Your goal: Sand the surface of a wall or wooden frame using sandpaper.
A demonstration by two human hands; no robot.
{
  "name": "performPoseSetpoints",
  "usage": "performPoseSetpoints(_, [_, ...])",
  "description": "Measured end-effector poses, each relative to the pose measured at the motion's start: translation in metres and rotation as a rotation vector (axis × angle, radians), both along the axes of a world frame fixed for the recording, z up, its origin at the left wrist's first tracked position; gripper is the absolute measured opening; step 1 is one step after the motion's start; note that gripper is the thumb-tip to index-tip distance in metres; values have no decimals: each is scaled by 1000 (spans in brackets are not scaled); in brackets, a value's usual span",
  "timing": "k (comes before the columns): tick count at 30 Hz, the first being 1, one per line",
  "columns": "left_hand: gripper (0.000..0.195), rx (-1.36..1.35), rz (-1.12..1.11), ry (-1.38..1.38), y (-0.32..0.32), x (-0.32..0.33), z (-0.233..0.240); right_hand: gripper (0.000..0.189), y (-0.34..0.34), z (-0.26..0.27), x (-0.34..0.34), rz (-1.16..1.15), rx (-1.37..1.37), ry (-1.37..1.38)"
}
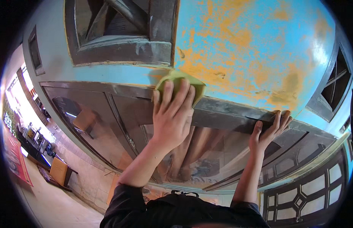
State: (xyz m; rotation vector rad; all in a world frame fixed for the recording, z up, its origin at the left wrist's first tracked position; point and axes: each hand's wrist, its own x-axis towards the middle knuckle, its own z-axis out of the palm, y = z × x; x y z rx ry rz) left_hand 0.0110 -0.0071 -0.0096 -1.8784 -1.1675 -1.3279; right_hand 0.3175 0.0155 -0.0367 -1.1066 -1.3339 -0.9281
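Observation:
My left hand [174,109] presses a yellow-green sheet [197,88], sandpaper or cloth, against the wall just above a dark wooden frame. The fingers are spread over the sheet, which covers the lower corner of a blue-painted wall [259,54] with orange patches. Over to the right, my right hand [269,132] rests its fingertips on the top edge of the dark door frame [225,112], thumb apart, with no tool visible in it. Glass panes [205,154] in the frame below reflect the room.
A dark wooden vent frame [122,52] is set in the wall at upper left, another vent [337,79] at far right. Below right stands a dark lattice door or window [299,201]. A chair with a tan back [60,171] is on the tiled floor [85,182] at lower left.

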Motion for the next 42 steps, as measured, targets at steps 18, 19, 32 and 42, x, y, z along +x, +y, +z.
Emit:
performPoseSetpoints(18, [44, 134, -70, 488, 10, 34, 45, 58, -6, -5, -2, 51, -14, -15])
performPoseSetpoints(19, [44, 140, -77, 493, 9, 35, 43, 58, -9, -4, -1, 43, -10, -10])
performPoseSetpoints(32, [12, 397, -409, 606, 3, 40, 91, 42, -45, 32, -23, 427, 138, -262])
performPoseSetpoints(42, [5, 383, -333, 663, 10, 19, 97, 67, -21, 78, -54, 609, -56, -487])
